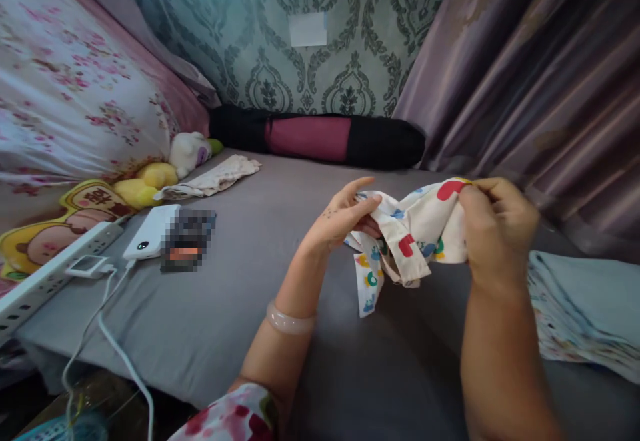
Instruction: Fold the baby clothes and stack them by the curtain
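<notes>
A small cream garment (423, 224) with red, blue, green and yellow prints is stretched between my hands above the grey bed sheet. My right hand (493, 227) pinches its upper right edge, fingers closed on the cloth. On the other side, my left hand (340, 217) holds the garment's left part between thumb and fingers, with the index finger stretched out; some fingers are hidden behind the fabric. A loose printed strip (369, 287) hangs below the left hand. I cannot tell exactly which kind of garment it is. A pale bangle (290, 321) circles my left wrist.
Folded cloths (585, 307) are stacked at the right. To the left lie a white power bank (153, 231), a power strip (55, 271) with cables, plush toys (145, 184) and a crumpled cloth (215, 179). A long black-and-maroon bag (307, 137) lies along the wall.
</notes>
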Demonstrator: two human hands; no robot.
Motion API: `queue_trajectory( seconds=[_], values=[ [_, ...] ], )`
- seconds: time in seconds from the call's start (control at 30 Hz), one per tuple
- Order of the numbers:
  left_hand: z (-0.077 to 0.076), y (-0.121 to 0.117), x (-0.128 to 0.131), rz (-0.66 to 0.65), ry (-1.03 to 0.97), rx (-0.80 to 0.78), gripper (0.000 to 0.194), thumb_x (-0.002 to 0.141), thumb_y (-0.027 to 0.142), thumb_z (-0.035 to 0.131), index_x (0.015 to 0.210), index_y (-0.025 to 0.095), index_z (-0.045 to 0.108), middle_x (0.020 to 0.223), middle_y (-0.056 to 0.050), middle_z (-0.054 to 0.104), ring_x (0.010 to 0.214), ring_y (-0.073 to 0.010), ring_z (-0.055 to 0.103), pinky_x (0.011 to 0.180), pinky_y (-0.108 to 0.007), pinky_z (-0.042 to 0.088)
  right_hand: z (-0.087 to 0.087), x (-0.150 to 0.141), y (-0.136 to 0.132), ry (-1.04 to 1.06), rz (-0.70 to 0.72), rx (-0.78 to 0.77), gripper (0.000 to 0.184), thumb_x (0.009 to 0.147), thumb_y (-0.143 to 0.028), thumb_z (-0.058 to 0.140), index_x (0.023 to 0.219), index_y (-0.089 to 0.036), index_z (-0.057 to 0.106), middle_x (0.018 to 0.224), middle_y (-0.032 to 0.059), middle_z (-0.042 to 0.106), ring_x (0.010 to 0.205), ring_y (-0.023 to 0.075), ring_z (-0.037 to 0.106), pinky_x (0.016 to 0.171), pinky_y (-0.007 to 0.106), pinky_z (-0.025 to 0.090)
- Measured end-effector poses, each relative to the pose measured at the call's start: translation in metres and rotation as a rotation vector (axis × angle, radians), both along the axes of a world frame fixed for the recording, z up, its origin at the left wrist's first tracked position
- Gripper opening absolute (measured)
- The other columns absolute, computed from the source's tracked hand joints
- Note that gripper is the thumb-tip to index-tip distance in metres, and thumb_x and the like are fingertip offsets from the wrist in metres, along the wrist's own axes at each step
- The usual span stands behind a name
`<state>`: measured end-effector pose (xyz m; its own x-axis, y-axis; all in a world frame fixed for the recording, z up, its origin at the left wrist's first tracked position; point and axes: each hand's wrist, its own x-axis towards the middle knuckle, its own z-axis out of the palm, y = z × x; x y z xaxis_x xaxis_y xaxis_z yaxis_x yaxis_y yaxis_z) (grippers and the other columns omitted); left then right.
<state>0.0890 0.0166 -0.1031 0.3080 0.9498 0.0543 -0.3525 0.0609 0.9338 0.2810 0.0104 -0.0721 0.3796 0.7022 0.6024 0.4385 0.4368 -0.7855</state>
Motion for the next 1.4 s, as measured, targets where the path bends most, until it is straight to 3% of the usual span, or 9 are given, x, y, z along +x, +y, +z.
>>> queue_trajectory(
  seconds=[0.2, 0.3, 0.43, 0.57, 0.7, 0.87, 0.97, 1.2, 1.4],
  values=[
    [-0.008, -0.002, 0.027, -0.132, 0.032, -0.012, 0.083, 0.078, 0.031, 0.076, 0.147, 0.018, 0.032, 0.079, -0.003, 0.07, 0.07, -0.0153, 0.068, 0.071, -0.032, 0.057, -0.013, 0.003, 0.019, -0.186, -0.247, -0.015, 0.011, 0.074, -0.026, 0.06, 0.068, -0.017, 0.059, 0.055, -0.004, 0.052, 0.051, 0.0107, 0.047, 0.054, 0.026, 0.036],
    [-0.005, -0.001, 0.031, 0.117, -0.018, 0.144, 0.079, 0.077, 0.029, 0.076, 0.145, 0.023, 0.036, 0.08, 0.0, 0.069, 0.07, -0.0116, 0.066, 0.071, -0.026, 0.054, -0.009, 0.002, 0.013, -0.185, -0.243, 0.107, 0.011, 0.076, -0.025, 0.061, 0.068, -0.017, 0.058, 0.056, -0.0039, 0.053, 0.051, 0.01, 0.048, 0.053, 0.025, 0.037],
    [0.027, -0.016, 0.008, 0.594, -0.159, 0.579, 0.06, 0.082, 0.027, 0.072, 0.136, 0.031, 0.046, 0.104, 0.001, 0.068, 0.078, -0.0078, 0.063, 0.073, -0.02, 0.051, 0.005, -0.01, -0.018, -0.222, -0.182, 0.287, 0.017, 0.078, -0.03, 0.069, 0.073, -0.018, 0.057, 0.056, -0.0065, 0.05, 0.047, 0.0082, 0.046, 0.05, 0.024, 0.037],
    [0.055, -0.037, -0.013, 0.776, -0.152, 0.882, 0.041, 0.083, 0.013, 0.069, 0.118, 0.032, 0.061, 0.12, 0.007, 0.061, 0.076, -0.0032, 0.056, 0.071, -0.015, 0.048, 0.015, -0.018, -0.038, -0.269, -0.048, 0.289, 0.018, 0.081, -0.032, 0.069, 0.075, -0.02, 0.057, 0.054, -0.0077, 0.05, 0.045, 0.0073, 0.045, 0.046, 0.022, 0.035],
    [0.03, -0.018, -0.013, 0.59, 0.045, 0.608, 0.041, 0.082, 0.016, 0.07, 0.12, 0.028, 0.06, 0.073, 0.005, 0.057, 0.057, -0.0054, 0.048, 0.057, -0.016, 0.042, 0.009, 0.008, -0.018, -0.317, 0.083, -0.039, 0.024, 0.083, -0.043, 0.066, 0.091, -0.021, 0.062, 0.061, -0.005, 0.06, 0.049, 0.0108, 0.051, 0.048, 0.024, 0.038],
    [-0.035, 0.026, 0.007, 0.324, 0.181, 0.273, 0.043, 0.082, 0.02, 0.062, 0.125, 0.021, 0.055, 0.064, 0.006, 0.049, 0.054, -0.007, 0.044, 0.055, -0.019, 0.037, -0.02, 0.067, 0.014, -0.715, 0.15, -0.483, 0.029, 0.076, -0.049, 0.069, 0.09, -0.023, 0.069, 0.071, 0.0006, 0.067, 0.062, 0.0177, 0.059, 0.056, 0.028, 0.041],
    [-0.054, 0.034, 0.02, 0.302, 0.236, 0.251, 0.044, 0.081, 0.016, 0.059, 0.124, 0.019, 0.056, 0.061, 0.008, 0.042, 0.054, -0.0067, 0.038, 0.057, -0.02, 0.035, -0.033, 0.08, 0.019, -0.858, 0.187, -0.595, 0.028, 0.077, -0.049, 0.065, 0.086, -0.024, 0.07, 0.074, 0.0023, 0.068, 0.065, 0.0196, 0.061, 0.058, 0.029, 0.042],
    [-0.044, 0.026, 0.023, 0.223, 0.263, 0.319, 0.048, 0.083, 0.016, 0.055, 0.131, 0.02, 0.052, 0.064, 0.006, 0.041, 0.056, -0.0082, 0.037, 0.059, -0.022, 0.037, -0.029, 0.021, 0.021, -0.759, 0.291, -0.32, 0.03, 0.091, -0.036, 0.051, 0.113, -0.023, 0.065, 0.114, 0.0065, 0.068, 0.09, 0.021, 0.064, 0.08, 0.034, 0.048],
    [-0.037, 0.021, 0.026, 0.178, 0.311, 0.382, 0.045, 0.086, 0.019, 0.053, 0.131, 0.02, 0.052, 0.069, 0.003, 0.052, 0.062, -0.0096, 0.048, 0.063, -0.023, 0.044, -0.037, -0.005, 0.028, -0.696, 0.439, -0.286, 0.026, 0.092, -0.033, 0.051, 0.111, -0.023, 0.067, 0.107, 0.0069, 0.07, 0.098, 0.0233, 0.064, 0.084, 0.034, 0.046]
  ],
)
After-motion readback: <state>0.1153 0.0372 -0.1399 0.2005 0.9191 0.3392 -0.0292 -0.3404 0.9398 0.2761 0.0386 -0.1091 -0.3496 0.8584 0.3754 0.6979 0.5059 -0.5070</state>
